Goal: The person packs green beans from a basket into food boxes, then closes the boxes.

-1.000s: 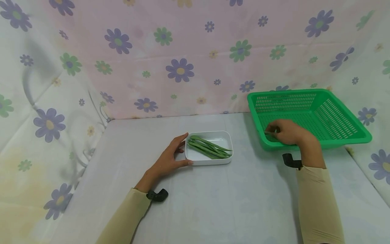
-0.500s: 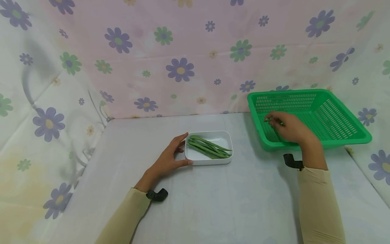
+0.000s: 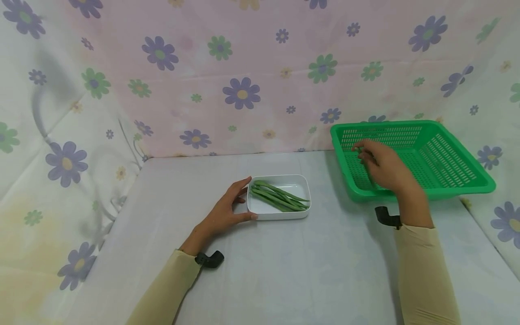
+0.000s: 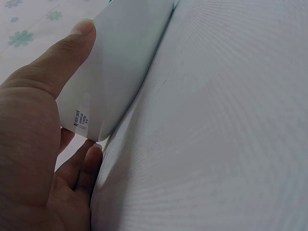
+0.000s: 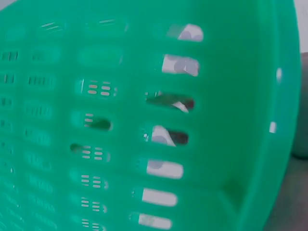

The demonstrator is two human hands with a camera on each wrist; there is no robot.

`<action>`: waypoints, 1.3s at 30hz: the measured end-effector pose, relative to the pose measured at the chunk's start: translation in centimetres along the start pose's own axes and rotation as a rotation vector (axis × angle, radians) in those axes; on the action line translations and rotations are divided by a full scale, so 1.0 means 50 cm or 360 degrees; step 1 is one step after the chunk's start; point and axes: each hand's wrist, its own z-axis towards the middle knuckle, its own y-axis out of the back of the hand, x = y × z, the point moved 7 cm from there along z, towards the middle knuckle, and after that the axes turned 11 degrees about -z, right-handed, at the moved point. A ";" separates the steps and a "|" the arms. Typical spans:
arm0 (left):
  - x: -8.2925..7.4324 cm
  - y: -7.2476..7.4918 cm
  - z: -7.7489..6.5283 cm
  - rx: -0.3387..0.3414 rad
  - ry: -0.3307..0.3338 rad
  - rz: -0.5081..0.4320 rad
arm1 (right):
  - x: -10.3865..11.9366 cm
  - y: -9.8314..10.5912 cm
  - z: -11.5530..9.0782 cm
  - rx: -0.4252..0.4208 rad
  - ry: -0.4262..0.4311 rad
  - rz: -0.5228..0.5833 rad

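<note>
My left hand point(image 3: 227, 210) grips the left end of a small white rectangular dish point(image 3: 280, 216), thumb on the near side and fingers at the far corner. In the left wrist view the thumb point(image 4: 72, 53) presses the wall of the dish point(image 4: 120, 62), which carries small dark print. Several green beans point(image 3: 276, 195) lie lengthwise in the dish. Over the left part of a green plastic basket point(image 3: 422, 195), my right hand point(image 3: 383, 167) has its fingers curled round a green bean point(image 3: 371, 175), mostly hidden under the palm. The right wrist view shows mainly the slotted basket wall point(image 5: 216, 120), with green bits behind its slots.
A pale cloth point(image 3: 260, 271) covers the table. Flower-patterned curtains point(image 3: 187, 99) close off the back and both sides. The basket stands at the back right, close to the curtain, with its raised rim around the right hand.
My right hand has lifted from the basket's near left corner and moved farther back inside it, turning at the wrist. The left hand and the dish have stayed in place.
</note>
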 end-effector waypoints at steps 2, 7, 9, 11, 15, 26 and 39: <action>-0.015 -0.001 -0.001 0.0009 0.0003 -0.0004 | 0.011 0.006 0.000 -0.0104 0.0037 -0.0036; -0.026 -0.001 -0.002 0.0015 -0.0004 0.0002 | 0.038 0.019 -0.001 -0.0380 0.0139 -0.0094; -0.026 -0.001 -0.002 0.0012 -0.0007 0.0005 | 0.051 0.024 0.000 -0.0487 0.0178 -0.0091; -0.025 -0.001 -0.002 0.0012 -0.0005 0.0007 | 0.064 0.029 0.000 -0.0576 0.0211 -0.0072; -0.027 -0.001 -0.002 0.0015 0.0008 0.0007 | 0.091 0.036 0.001 -0.0711 0.0236 -0.0031; -0.031 -0.001 -0.003 0.0009 0.0008 0.0007 | 0.185 0.029 0.007 -0.0834 0.0464 0.0128; -0.030 0.001 -0.002 0.0008 0.0009 0.0021 | 0.253 -0.021 0.013 -0.0862 0.0569 0.0263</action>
